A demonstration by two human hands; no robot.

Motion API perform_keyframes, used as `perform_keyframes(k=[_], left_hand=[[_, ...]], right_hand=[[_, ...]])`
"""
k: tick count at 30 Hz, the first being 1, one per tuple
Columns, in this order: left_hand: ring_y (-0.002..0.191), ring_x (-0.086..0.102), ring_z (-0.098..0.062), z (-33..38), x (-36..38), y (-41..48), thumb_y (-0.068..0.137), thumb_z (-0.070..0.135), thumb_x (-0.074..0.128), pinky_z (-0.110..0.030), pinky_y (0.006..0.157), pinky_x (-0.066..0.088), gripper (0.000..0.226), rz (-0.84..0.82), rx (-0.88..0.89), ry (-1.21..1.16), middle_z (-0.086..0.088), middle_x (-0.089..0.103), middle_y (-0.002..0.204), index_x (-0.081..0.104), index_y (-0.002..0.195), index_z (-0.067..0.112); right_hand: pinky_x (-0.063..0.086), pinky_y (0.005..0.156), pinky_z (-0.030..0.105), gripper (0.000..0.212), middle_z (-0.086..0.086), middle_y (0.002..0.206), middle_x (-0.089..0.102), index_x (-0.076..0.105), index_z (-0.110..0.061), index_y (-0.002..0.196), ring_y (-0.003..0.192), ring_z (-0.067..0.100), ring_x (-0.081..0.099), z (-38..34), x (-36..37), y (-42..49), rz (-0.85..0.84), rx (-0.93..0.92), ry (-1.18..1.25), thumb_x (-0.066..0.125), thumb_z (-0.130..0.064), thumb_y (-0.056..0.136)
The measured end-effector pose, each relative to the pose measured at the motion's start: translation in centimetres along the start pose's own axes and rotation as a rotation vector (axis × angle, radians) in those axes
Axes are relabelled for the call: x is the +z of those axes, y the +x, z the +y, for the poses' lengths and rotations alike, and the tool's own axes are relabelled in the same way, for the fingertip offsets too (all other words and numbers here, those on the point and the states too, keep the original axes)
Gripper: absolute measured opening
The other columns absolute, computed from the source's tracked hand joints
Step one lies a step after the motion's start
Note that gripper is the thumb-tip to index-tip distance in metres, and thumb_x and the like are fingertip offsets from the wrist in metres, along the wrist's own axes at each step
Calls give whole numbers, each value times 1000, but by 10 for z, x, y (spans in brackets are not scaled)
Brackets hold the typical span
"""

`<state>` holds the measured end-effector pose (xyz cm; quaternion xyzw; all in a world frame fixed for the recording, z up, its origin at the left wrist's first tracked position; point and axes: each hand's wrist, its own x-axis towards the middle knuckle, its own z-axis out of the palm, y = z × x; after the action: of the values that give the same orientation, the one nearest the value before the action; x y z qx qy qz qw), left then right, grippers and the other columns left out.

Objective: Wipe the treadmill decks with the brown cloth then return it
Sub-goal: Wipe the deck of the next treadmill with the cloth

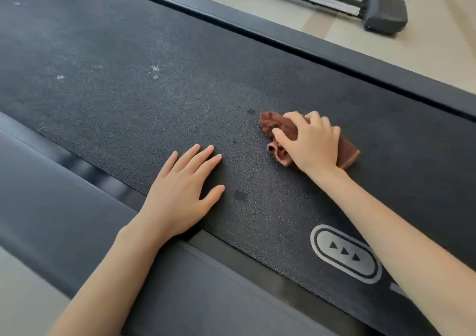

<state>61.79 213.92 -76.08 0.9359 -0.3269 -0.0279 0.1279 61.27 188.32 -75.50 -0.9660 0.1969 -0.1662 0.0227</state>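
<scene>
Right hand grips brown cloth on treadmill deck; left hand flat; three-arrow mark.

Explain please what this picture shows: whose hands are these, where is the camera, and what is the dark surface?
There is no robot here. A person wears a camera on the head, so the one picture looks forward and down at that person's own arms. The dark grainy surface is a treadmill belt, with a smooth side rail nearer the person. The left hand lies flat on the belt, fingers straight, holding nothing. The right hand grips a crumpled brown cloth and presses it on the belt. Pale specks show further along the belt, and an arrow marking is printed near the right forearm. Part of another gym machine stands beyond.
</scene>
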Motion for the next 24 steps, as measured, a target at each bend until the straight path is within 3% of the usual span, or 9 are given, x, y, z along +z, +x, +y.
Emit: perform_keyframes(k=[3, 6, 10, 14, 19, 24], left_hand=[[144, -2, -10, -5, 0, -6, 72, 67, 0, -43, 117, -4, 85, 20, -85, 56, 13, 7, 157, 11, 148, 32], [145, 0, -16, -20, -4, -15, 71, 68, -1, -48, 116, -1, 88, 44, -194, 130, 8, 8, 158, 11, 149, 30], [145, -1, -17, -30, -7, -21, 69, 71, -4, -47, 116, 3, 92, 7, -269, 139, 8, 6, 158, 12, 149, 29], [145, -1, -19, -26, -7, -20, 70, 69, -4, -47, 116, 2, 91, 4, -275, 128, 6, 6, 158, 13, 149, 27], [145, 0, -19, -28, -5, -20, 79, 69, 4, -46, 117, 1, 81, 32, -279, 120, 6, 7, 158, 13, 149, 28], [145, -4, -19, -30, -3, -21, 83, 64, 10, -47, 117, -1, 76, 36, -274, 131, 5, 2, 158, 8, 149, 27]], right_hand=[[34, 76, 39, 41, 3, 96, 56, 63, -34, 108, 90, 29, 52, -16, -25, -75, 0, -208, 118, 49, -60, 80], [36, 73, 38, 35, -2, 95, 56, 61, -38, 105, 84, 24, 52, -26, -43, -139, -22, -377, 234, 54, -58, 77], [36, 72, 37, 34, -5, 93, 56, 63, -39, 102, 84, 22, 53, -26, -44, -143, -56, -453, 268, 57, -59, 74], [36, 75, 37, 37, -4, 95, 53, 65, -39, 102, 91, 21, 51, -41, -23, -82, -24, -340, 262, 53, -61, 74], [31, 88, 42, 39, 4, 115, 50, 59, -37, 116, 110, 27, 44, -60, 15, 23, -9, -87, 107, 50, -59, 84], [31, 89, 43, 40, 7, 116, 51, 57, -35, 118, 112, 29, 43, -68, 19, 35, -24, -63, 60, 48, -57, 86]])
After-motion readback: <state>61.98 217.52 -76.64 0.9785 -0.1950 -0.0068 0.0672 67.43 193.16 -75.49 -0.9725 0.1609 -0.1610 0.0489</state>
